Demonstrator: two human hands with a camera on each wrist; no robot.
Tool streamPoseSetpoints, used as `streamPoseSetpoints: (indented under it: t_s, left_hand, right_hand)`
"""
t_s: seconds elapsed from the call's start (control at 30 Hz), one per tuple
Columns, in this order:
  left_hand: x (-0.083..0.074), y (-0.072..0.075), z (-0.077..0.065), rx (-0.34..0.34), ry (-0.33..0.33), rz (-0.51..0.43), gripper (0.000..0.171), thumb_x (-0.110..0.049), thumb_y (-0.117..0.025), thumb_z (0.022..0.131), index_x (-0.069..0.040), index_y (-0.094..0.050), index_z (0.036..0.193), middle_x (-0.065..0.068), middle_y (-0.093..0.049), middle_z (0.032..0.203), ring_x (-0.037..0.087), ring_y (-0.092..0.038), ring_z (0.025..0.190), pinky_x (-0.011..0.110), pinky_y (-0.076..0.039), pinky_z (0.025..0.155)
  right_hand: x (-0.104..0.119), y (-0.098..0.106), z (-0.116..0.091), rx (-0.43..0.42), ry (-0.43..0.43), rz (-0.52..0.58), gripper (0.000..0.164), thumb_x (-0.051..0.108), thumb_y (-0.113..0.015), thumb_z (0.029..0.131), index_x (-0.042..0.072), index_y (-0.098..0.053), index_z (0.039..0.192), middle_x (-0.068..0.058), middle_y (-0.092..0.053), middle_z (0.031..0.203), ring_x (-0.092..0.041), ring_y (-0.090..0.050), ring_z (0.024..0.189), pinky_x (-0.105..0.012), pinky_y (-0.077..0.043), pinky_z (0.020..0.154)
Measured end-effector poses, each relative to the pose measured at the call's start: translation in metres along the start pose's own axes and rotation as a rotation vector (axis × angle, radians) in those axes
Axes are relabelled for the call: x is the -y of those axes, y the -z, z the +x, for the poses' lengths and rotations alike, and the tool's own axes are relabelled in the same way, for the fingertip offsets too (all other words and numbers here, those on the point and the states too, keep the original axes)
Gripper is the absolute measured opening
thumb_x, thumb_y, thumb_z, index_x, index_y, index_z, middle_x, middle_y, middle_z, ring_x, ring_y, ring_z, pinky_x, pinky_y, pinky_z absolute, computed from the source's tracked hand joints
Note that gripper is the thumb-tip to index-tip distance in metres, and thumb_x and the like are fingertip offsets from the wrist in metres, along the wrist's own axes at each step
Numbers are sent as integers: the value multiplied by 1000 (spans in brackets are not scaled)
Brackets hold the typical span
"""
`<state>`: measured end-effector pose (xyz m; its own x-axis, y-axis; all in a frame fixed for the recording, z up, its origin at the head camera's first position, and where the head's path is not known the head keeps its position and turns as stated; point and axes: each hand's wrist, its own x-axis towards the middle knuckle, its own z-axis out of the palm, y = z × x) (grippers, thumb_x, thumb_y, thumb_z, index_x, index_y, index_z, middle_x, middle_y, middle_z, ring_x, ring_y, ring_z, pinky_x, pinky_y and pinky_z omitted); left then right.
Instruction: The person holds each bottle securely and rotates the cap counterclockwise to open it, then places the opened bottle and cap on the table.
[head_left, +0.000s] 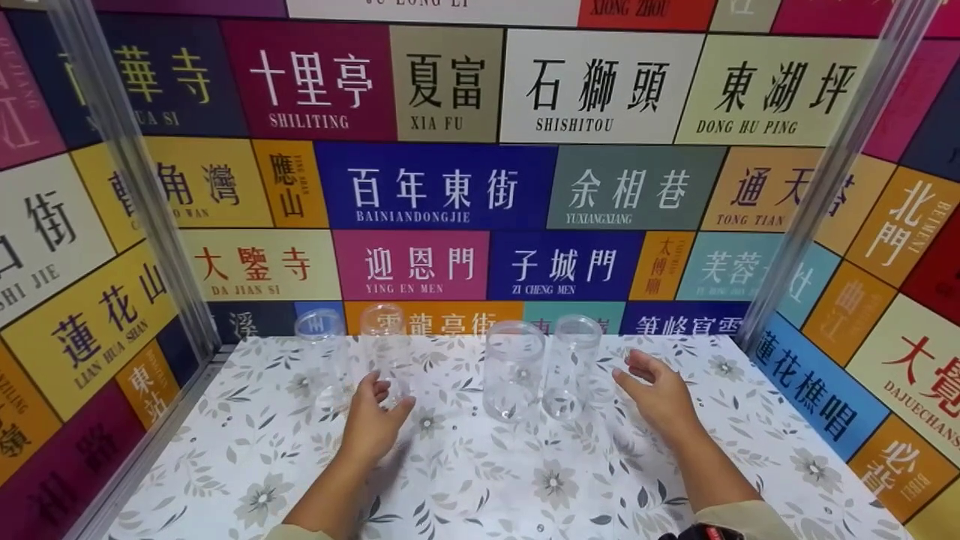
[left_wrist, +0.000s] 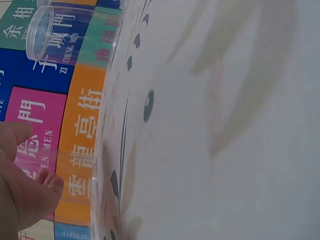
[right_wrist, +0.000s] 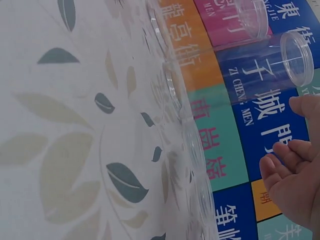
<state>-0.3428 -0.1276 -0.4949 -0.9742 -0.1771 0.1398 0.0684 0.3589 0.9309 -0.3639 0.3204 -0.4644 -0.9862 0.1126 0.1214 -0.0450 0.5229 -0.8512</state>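
Note:
Several clear plastic jars stand upright on a floral-patterned table. My left hand (head_left: pixel 375 420) is in front of a tall narrow jar (head_left: pixel 384 341), thumb and fingers spread apart; the hand overlaps its lower part in the head view. Left of that stands another clear jar (head_left: pixel 321 356). Toward the right are a wider jar (head_left: pixel 514 375) and a slimmer jar (head_left: pixel 576 367), side by side. My right hand (head_left: pixel 660 394) hovers right of the slimmer jar, fingers loosely bent and holding nothing. In the right wrist view, a jar's round rim (right_wrist: pixel 297 59) shows above my thumb.
The white table (head_left: pixel 465 480) has printed grey leaves and flowers. Behind it rises a wall of colourful name signs (head_left: pixel 435 184). Metal posts stand at the left (head_left: pixel 142 180) and right (head_left: pixel 817 195). Low clear round shapes (right_wrist: pixel 200 192) lie along the table in the right wrist view.

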Motion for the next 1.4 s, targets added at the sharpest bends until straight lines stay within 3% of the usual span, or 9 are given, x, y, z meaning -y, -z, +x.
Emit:
streamPoseSetpoints:
  t_s: [0.23,0.43,0.7,1.0,1.4]
  left_hand:
    - [-6,-18,4,84,-29,-61,82,-17,-78,97,6,-33,161,28,-51,157,46,-45,153,57,-39,128]
    - [-12,-30,10,174,-24,-100,93,-24,-84,94,-1,-29,165,22,-46,165,42,-38,159,57,-33,132]
    - [-12,-48,15,266,-26,-150,101,-24,-87,90,-5,-26,168,20,-42,170,41,-35,161,57,-30,133]
    - [-8,-65,22,343,-4,-130,105,-23,-88,88,-7,-24,169,20,-38,172,43,-31,162,57,-29,133]
    - [-8,-89,33,407,23,-78,108,-26,-90,87,-4,-22,169,23,-36,172,42,-34,161,54,-30,134]
  right_hand:
    - [12,-11,-7,-4,19,0,76,48,-69,103,10,-43,163,-13,-58,158,-31,-53,149,-50,-46,125]
    - [23,-17,-14,-28,27,32,61,45,-69,104,10,-57,152,-14,-64,150,-29,-59,141,-49,-48,123]
    - [35,-25,-21,-32,63,72,58,45,-73,102,10,-61,147,-12,-69,143,-24,-64,133,-34,-53,116]
    - [46,-36,-27,-17,130,120,55,40,-77,99,12,-64,145,-12,-70,139,-23,-65,130,-8,-49,98]
    - [58,-46,-38,6,152,170,51,37,-78,99,12,-66,142,-10,-72,137,-23,-66,130,-10,-52,100]
